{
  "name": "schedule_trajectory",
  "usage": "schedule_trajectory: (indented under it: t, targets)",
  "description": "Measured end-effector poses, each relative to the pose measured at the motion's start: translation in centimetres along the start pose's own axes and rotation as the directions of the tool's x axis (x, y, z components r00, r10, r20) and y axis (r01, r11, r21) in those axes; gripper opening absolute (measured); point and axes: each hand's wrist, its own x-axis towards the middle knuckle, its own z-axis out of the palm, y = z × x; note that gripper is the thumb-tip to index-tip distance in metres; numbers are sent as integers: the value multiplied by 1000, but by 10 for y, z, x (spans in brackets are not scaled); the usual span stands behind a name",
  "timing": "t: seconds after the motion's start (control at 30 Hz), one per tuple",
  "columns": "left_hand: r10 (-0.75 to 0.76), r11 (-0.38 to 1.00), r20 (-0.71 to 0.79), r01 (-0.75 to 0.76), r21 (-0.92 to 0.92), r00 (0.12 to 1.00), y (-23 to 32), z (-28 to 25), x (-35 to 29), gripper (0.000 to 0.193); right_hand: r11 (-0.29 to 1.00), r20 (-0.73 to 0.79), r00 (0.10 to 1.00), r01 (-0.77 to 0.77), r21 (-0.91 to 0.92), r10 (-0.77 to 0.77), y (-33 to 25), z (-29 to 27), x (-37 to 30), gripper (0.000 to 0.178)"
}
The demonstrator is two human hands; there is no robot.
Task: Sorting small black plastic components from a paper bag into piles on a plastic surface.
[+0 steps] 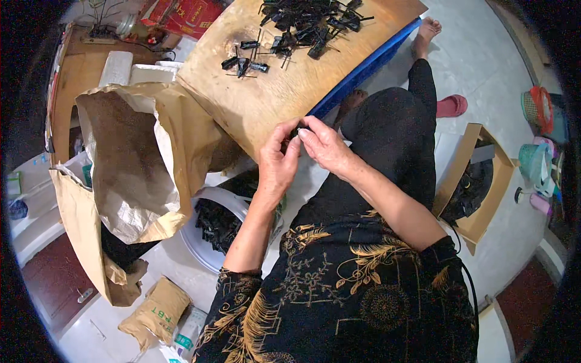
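Left hand (277, 158) at bare tabletop (251, 112) edge

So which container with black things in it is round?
The white bucket, down and left from the left hand; its circular rim sets it apart from the straight-sided cardboard box.

At twelve o'clock, small black plastic parts (299, 30) gleam on the smooth, stained tan wooden table (266, 94); at nine, the tall brown paper sack (130, 199) looks creased; at eight, the round white plastic bucket (192, 251) looks smooth.
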Motion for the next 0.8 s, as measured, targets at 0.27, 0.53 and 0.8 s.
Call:
schedule_trajectory:
  t: [0.27,0.53,0.8]
  targets:
    - [18,992,43,-23,122,999,-15,10,1,26,986,-73,983,166,-21,-167,32,0,9,17]
    - [-362,861,14,340,-377,932,43,-6,8,35,979,-95,977,185,-90,-193,19,-4,1,17]
    - [-389,572,190,398,-717,901,9,-23,10,29,863,-50,920,382,331,-388,-2,-9,-7,14]
